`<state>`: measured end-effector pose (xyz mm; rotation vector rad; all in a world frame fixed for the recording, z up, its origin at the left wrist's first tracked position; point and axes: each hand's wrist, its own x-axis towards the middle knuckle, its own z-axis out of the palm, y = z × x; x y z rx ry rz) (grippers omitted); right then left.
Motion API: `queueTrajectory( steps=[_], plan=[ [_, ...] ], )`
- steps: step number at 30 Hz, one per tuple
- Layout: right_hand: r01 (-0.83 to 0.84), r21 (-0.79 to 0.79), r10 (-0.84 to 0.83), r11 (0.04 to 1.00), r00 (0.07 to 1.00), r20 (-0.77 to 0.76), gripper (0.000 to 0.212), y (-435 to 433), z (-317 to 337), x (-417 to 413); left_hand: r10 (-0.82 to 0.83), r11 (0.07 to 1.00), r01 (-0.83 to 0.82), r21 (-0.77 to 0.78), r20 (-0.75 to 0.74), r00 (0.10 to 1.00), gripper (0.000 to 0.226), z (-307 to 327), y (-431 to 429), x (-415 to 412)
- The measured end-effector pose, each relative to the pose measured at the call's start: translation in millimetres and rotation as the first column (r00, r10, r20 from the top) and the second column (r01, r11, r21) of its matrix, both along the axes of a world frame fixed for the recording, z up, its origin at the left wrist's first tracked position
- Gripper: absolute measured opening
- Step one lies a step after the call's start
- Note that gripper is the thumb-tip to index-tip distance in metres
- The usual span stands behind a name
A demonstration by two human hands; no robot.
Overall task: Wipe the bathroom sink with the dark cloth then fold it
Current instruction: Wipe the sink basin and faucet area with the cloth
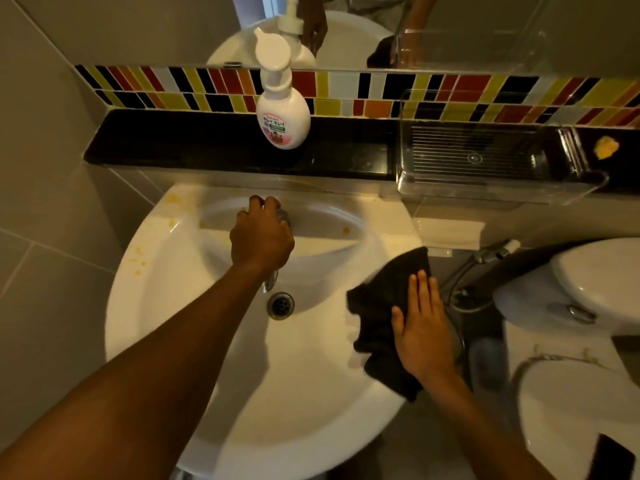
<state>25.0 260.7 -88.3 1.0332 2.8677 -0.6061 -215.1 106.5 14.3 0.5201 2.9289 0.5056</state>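
Observation:
A white round sink (194, 341) fills the middle, with yellowish stains on its left rim and back ledge. My left hand (261, 237) is closed over the top of the chrome tap (272, 280), whose spout pokes out below my wrist above the drain (280, 304). The dark cloth (377, 323) lies crumpled on the sink's right rim. My right hand (424, 327) rests flat on it, fingers straight and together, pressing it down.
A white soap pump bottle (283, 112) stands on the black shelf (207, 143) behind the sink. A clear plastic tray (485, 161) sits on the shelf to the right. A toilet cistern (588, 282) and a spray hose (485, 261) are at the right.

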Motion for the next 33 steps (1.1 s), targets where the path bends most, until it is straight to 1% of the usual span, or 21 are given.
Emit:
queueTrajectory(
  steps=[3,7,11,14,16,19,21,22,24,27,30,31,33],
  plan=[
    [-0.005,0.024,0.005,1.0,1.0,0.008,0.066,2,-1,-7,-0.006,1.0,0.006,0.023,0.016,1.0,0.039,1,-1,1],
    [-0.163,0.154,0.152,0.975,0.985,0.079,0.064,36,-4,-55,-0.014,1.0,0.014,0.023,0.015,1.0,0.039,3,-1,1],
    [-0.275,0.194,0.261,0.942,0.961,0.093,0.061,61,1,-130,-0.002,1.0,0.001,0.017,0.008,1.0,0.039,2,0,1],
    [-0.323,0.247,0.309,0.914,0.946,0.093,0.063,63,0,-155,-0.003,1.0,0.003,0.007,-0.017,1.0,0.038,1,0,0],
    [-0.428,0.271,0.413,0.863,0.904,0.11,0.063,62,-1,-156,-0.003,1.0,0.003,0.002,-0.016,1.0,0.038,0,-1,1],
    [-0.586,0.316,0.574,0.746,0.807,0.142,0.06,52,-3,-174,-0.001,1.0,0.001,0.01,-0.022,1.0,0.037,1,-1,1],
    [-0.661,0.333,0.647,0.673,0.744,0.168,0.058,40,-3,-199,0.003,1.0,-0.002,0.019,-0.014,1.0,0.034,2,-1,0],
    [-0.681,0.335,0.669,0.651,0.723,0.17,0.058,32,-4,-209,-0.002,1.0,0.003,0.019,-0.014,1.0,0.033,2,-1,0],
    [-0.702,0.35,0.687,0.62,0.702,0.188,0.058,20,-5,-222,-0.014,1.0,0.014,0.008,-0.023,1.0,0.03,3,-1,1],
    [-0.702,0.366,0.684,0.611,0.701,0.201,0.059,15,-5,-224,-0.006,1.0,0.006,-0.005,-0.025,1.0,0.03,5,-1,1],
    [-0.66,0.339,0.632,0.671,0.747,0.204,0.059,22,-8,-200,-0.015,1.0,0.015,0.008,-0.007,1.0,0.031,6,-1,1],
    [-0.652,0.337,0.615,0.68,0.756,0.224,0.059,26,-8,-186,-0.01,1.0,0.01,0.011,0.002,1.0,0.031,6,-1,1],
    [-0.657,0.353,0.604,0.666,0.753,0.262,0.059,33,-7,-154,-0.001,1.0,0.001,0.009,0.009,1.0,0.033,6,-2,1]
  ],
)
